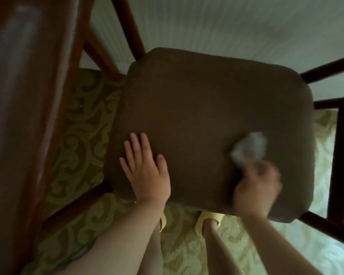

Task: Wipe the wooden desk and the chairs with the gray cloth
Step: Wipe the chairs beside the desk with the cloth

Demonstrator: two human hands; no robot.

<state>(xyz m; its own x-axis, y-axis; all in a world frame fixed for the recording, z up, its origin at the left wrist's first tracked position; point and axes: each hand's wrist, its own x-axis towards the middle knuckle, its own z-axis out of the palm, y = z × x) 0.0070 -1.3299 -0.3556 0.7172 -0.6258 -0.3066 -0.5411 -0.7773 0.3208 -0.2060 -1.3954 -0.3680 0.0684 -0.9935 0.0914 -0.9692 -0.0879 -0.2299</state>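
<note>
My left hand [145,171] lay flat on the near left part of the chair seat [211,108], fingers straight and a little spread, holding nothing. The seat was a rounded square cushion in dull brown, nubbly fabric. My right hand [256,192] was curled round the gray cloth [248,149], which bunched out crumpled and pale beyond my knuckles, pressed to the cushion near its right edge (both were blurred). The wooden desk [26,108], glossy and reddish, ran along the left. Dark wooden chair rails [326,69] stuck out at the right, over scroll-patterned green carpet [83,120].
</note>
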